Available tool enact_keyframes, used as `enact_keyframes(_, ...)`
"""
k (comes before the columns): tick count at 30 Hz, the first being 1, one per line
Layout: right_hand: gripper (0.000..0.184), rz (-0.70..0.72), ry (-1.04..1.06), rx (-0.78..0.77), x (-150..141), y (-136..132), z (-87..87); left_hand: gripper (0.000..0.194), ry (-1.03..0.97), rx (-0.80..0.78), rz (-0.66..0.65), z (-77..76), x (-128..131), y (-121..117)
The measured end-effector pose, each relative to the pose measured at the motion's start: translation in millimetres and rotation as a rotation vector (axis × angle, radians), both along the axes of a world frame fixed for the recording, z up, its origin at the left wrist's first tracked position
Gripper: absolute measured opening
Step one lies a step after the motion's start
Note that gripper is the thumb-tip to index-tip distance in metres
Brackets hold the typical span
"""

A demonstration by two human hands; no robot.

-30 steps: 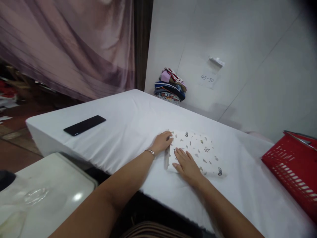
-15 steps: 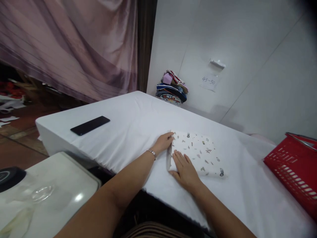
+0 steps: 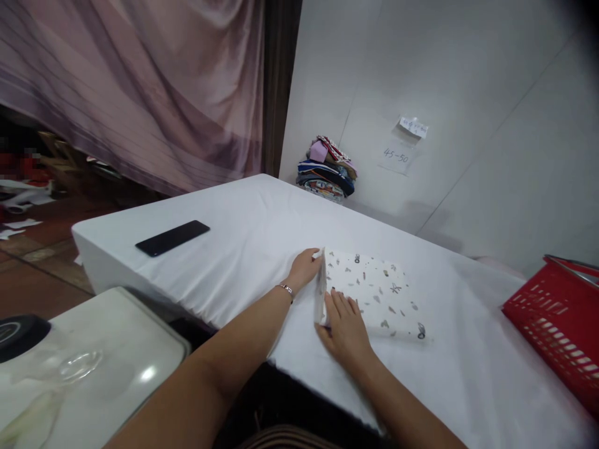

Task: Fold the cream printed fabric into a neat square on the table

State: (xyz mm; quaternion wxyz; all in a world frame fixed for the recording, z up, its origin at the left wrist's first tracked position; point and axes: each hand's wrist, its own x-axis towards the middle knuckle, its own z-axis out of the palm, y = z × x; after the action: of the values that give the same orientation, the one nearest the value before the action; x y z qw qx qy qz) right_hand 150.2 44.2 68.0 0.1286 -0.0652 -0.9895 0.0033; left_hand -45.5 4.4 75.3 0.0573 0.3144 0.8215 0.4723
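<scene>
A folded white cloth (image 3: 369, 290) printed with small leaf-like motifs lies flat on the white-covered table, its layered folded side facing left. My left hand (image 3: 305, 267), a bracelet on its wrist, is at the far left corner of the cloth, fingers closed on the edge and the tips partly hidden by it. On the cloth's near left part rests my right hand (image 3: 345, 324), fingers stretched flat over the top and thumb down at the near left corner.
A black phone (image 3: 173, 238) lies on the table (image 3: 243, 218) to the left. At the right edge stands a red basket (image 3: 547, 305); a stack of folded fabrics (image 3: 326, 169) sits against the wall. A white sewing-machine-like surface (image 3: 126, 337) is at the near left.
My left hand has shifted slightly left, with the cloth's left edge raised more beside its fingertips. My right hand has slid a little toward the near left edge.
</scene>
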Motion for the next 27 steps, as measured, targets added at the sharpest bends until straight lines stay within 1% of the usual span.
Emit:
enact_keyframes(4, 0.054, 0.046, 0.032, -0.014, 0, 5, 1.3, 0.036, -0.001, -0.019, 0.008, 0.5, -1, -1)
enact_keyframes(6, 0.052, 0.051, 0.080, -0.090, 3, 10, 3.7, 0.035, -0.006, -0.027, 0.010, 0.2, -2, -1)
enact_keyframes(8, 0.051, -0.012, 0.133, -0.221, 5, 14, 5.9, 0.035, -0.014, -0.033, 0.014, -0.2, -3, -1)
enact_keyframes(10, 0.051, -0.121, 0.158, -0.359, 7, 17, 7.1, 0.034, -0.020, -0.036, 0.015, -0.4, -4, -1)
enact_keyframes(11, 0.051, -0.167, 0.157, -0.409, 8, 17, 7.3, 0.034, -0.022, -0.037, 0.015, -0.4, -4, -1)
enact_keyframes(13, 0.052, -0.212, 0.148, -0.455, 9, 17, 7.4, 0.034, -0.024, -0.037, 0.013, 0.0, -5, -1)
enact_keyframes(16, 0.052, -0.187, 0.149, -0.398, 9, 15, 6.6, 0.033, -0.023, -0.039, 0.016, 0.6, -5, -1)
enact_keyframes(20, 0.050, 0.007, 0.088, -0.152, 7, 9, 1.7, 0.035, -0.008, -0.039, 0.018, 0.6, -4, -2)
enact_keyframes(22, 0.050, 0.067, 0.051, -0.045, 7, 5, -1.6, 0.035, 0.021, -0.027, -0.003, 0.3, -1, -2)
enact_keyframes(24, 0.050, 0.054, 0.039, -0.002, 7, 1, -3.7, 0.035, 0.061, -0.010, -0.051, -0.3, 4, 0)
enact_keyframes(27, 0.053, 0.028, 0.021, -0.003, 8, -4, -2.3, 0.038, 0.163, -0.006, -0.179, -2.0, 11, 2)
